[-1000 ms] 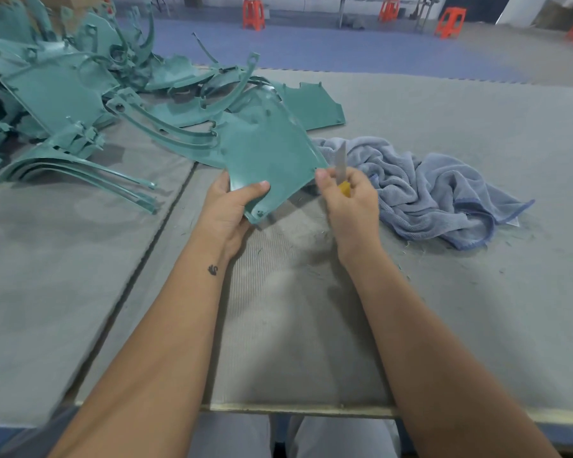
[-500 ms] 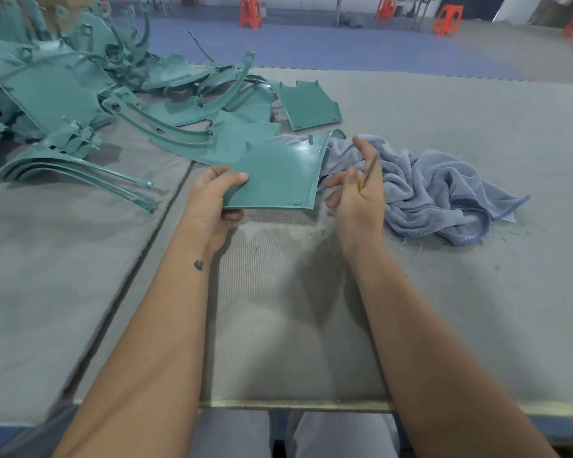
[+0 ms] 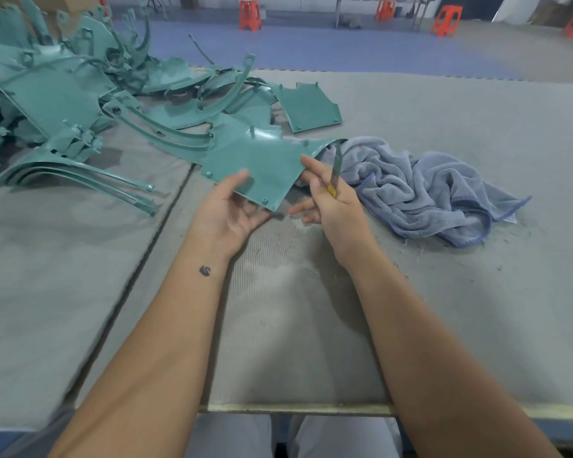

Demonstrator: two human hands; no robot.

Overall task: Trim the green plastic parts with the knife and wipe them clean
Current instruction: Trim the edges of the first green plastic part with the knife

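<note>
Grey ribbed foam mat (image 3: 295, 325) covers the bench, split by a dark seam on my left; beyond it lie a blue floor and orange stools (image 3: 249, 13).

From the head view I see my left hand (image 3: 227, 213) palm-up beneath a flat green panel (image 3: 262, 166), thumb pressed on its top face, fingers curled under its near corner, so it grips the part just above the mat. The panel is smooth, glossy plastic, roughly a fan-shaped wedge with small round bosses at its corners. My right hand (image 3: 331, 206) closes round a knife (image 3: 335, 170): yellow handle in the fist, thin grey blade slanting up and away, while the forefinger reaches forward to touch the panel's right edge.

A crumpled blue-grey terry towel (image 3: 427, 190) lies just right of that hand, partly under the panel's far tip. A tangled pile (image 3: 80, 104) of green parts, curved ribs and flat plates, fills the far left. Fine shavings dot the mat.
</note>
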